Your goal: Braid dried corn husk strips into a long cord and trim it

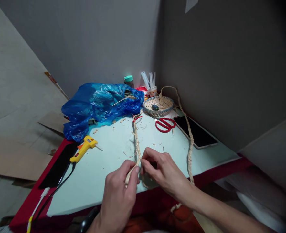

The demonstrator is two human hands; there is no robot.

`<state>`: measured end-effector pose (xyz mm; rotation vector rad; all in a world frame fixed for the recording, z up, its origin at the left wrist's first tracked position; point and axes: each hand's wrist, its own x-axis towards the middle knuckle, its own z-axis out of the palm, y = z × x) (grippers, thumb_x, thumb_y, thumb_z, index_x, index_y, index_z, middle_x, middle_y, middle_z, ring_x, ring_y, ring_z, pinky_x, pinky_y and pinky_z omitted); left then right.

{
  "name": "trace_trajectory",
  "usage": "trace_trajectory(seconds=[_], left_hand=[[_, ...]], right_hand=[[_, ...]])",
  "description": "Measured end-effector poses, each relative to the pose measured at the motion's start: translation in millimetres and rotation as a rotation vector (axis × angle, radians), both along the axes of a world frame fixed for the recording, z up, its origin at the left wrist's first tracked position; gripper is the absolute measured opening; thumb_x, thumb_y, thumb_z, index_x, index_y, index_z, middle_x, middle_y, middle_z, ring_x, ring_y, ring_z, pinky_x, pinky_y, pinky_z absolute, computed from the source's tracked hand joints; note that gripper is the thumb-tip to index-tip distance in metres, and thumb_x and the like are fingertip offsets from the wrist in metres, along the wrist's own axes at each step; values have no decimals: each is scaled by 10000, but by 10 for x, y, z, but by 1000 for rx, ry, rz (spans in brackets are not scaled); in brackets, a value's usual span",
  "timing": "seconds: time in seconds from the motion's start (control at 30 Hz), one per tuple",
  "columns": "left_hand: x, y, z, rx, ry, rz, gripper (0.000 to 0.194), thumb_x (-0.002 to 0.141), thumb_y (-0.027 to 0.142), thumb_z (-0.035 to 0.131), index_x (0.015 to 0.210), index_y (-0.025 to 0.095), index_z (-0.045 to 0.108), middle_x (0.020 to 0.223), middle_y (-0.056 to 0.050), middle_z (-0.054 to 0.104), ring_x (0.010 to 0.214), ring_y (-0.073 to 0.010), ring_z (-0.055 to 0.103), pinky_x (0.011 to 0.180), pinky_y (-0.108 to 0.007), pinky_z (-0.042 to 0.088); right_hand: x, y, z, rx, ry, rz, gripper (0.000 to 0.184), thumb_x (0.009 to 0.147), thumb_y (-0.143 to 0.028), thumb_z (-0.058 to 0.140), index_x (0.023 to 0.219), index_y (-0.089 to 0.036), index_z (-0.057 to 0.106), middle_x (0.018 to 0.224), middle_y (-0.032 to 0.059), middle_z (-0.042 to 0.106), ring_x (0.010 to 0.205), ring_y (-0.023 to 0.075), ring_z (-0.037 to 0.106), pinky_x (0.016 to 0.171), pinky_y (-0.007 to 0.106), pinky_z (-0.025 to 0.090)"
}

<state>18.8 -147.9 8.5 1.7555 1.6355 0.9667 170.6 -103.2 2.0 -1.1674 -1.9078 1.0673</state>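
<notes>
A pale fibre braid (136,139) runs from a red tie (137,118) at its far end down to my hands near the table's front edge. My left hand (123,184) is closed on the near strands, thumb on top. Just to the right, my right hand (159,165) pinches the braid's side where the strands meet. A second length of braided cord (190,142) loops from the woven basket (158,108) down past my right forearm; its lower part is hidden behind the arm.
Left of the braid lies a yellow glue gun (84,149) with a cable, beside a dark phone (59,165). A blue plastic bag (96,100) sits at the back left. Red-handled scissors (165,125) and a tablet (196,132) lie at the right. Walls stand close behind and right.
</notes>
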Motion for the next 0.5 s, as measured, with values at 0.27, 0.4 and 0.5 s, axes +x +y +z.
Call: trace_trajectory(seconds=[0.27, 0.4, 0.5], left_hand=[[79, -101, -345, 448, 479, -133, 343, 832, 89, 501, 1126, 178, 655, 709, -94, 652, 625, -207, 581, 610, -316, 360], [83, -95, -243, 506, 476, -162, 316, 825, 158, 549, 1133, 167, 620, 772, -105, 645, 671, -221, 557, 633, -333, 364], [54, 18, -78, 339, 146, -68, 175, 830, 296, 575, 963, 191, 620, 813, -97, 621, 756, -235, 561, 679, -332, 402]], right_hand=[[-9, 65, -117, -382, 483, 173, 189, 888, -332, 530, 808, -161, 544, 659, -8, 587, 632, 115, 539, 608, 217, 388], [7, 58, -146, -420, 526, 158, 212, 869, -360, 574, 815, -159, 535, 627, -29, 557, 563, 84, 469, 546, 195, 334], [19, 79, -142, -393, 493, 116, 196, 864, -344, 574, 805, -164, 525, 577, -59, 509, 499, 64, 387, 497, 186, 279]])
